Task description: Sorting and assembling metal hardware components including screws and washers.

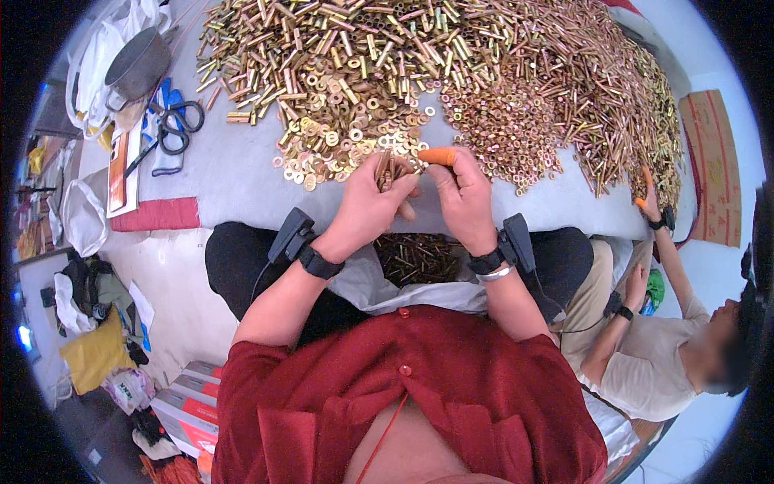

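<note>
My left hand [372,194] is closed around several brass-coloured metal rods or sleeves [384,171], which stick up between its thumb and fingers. Close beside it, my right hand [466,198] has an orange finger cover [438,156] on the index finger, bent towards the thumb. Its tip reaches small metal pieces at the left hand's fingertips; whether it grips one is too small to make out. Just beyond both hands lie a heap of flat washers [332,139] and, to the right, a heap of small nuts [508,121].
Metal sleeves [339,40] and thin bolts [601,97] cover the far table. Below my hands, a white sack [363,286] holds metal pieces [415,260]. Scissors [173,129], a glove [167,160] and a dark pan [139,66] lie left. At right, a co-worker's hand [650,202] reaches the heap.
</note>
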Available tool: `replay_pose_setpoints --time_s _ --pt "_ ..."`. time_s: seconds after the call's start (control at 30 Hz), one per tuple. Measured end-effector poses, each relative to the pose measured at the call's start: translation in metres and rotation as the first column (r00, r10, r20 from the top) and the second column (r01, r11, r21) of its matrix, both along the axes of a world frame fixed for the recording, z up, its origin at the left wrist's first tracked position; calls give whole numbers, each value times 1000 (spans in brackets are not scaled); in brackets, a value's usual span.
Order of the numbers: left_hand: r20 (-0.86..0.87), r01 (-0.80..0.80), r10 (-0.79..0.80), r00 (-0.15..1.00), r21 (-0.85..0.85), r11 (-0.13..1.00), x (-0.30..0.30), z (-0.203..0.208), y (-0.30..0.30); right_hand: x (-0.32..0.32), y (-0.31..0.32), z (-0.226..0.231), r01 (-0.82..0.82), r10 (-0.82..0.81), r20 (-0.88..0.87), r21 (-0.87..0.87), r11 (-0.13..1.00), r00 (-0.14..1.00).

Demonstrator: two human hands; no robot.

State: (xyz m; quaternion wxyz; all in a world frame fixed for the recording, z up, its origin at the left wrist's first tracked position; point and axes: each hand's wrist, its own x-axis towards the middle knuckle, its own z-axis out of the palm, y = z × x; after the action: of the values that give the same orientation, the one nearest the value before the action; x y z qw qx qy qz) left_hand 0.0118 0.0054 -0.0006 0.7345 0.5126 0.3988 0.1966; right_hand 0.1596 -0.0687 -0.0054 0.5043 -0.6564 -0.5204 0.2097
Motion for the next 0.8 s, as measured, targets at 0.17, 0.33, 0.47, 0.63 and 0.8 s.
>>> replay_pose_setpoints --time_s 0.17,0.33,0.47,0.63,0.8 --pt "-3 -18 19 1000 262 965 4 -11 -5 3 -2 3 -3 6 57 -39 999 998" --pt "47 -36 25 999 237 971 5 -10 -7 18 6 7 -56 69 381 -47 997 922" --pt "107 -32 18 994 134 990 5 -15 -4 17 7 7 26 -3 467 -43 999 884" --pt "69 6 -7 998 15 1000 1 0 0 9 4 6 -33 26 59 123 992 998" --pt "112 49 -55 992 51 997 1 -2 -3 8 -6 11 -27 0 -230 -111 993 973"
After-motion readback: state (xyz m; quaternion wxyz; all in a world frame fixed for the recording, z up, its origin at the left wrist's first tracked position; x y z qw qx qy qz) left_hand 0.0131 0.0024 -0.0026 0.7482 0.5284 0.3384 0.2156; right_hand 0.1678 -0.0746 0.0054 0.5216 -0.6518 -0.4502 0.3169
